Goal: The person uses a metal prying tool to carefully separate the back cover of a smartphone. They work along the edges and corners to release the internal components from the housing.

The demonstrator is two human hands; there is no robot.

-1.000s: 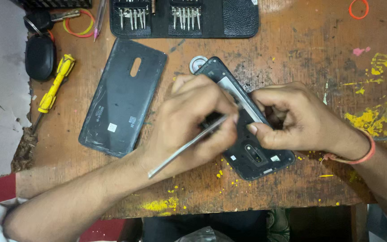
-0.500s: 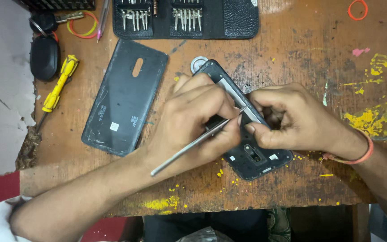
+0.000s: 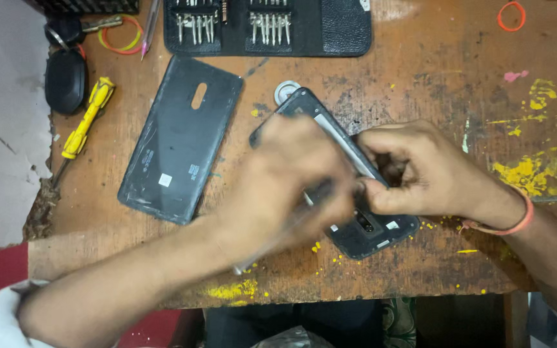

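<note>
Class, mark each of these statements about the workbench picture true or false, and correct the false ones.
1. The opened phone lies under both hands. True.
2. The removed back cover lies to the right of the phone. False: it lies to its left.
3. The left hand holds a thin metal tool. True, though blurred.
4. The yellow screwdriver is in the right hand. False: it lies untouched near the table's left edge.
5. The bit kit lies at the far edge. True.
</note>
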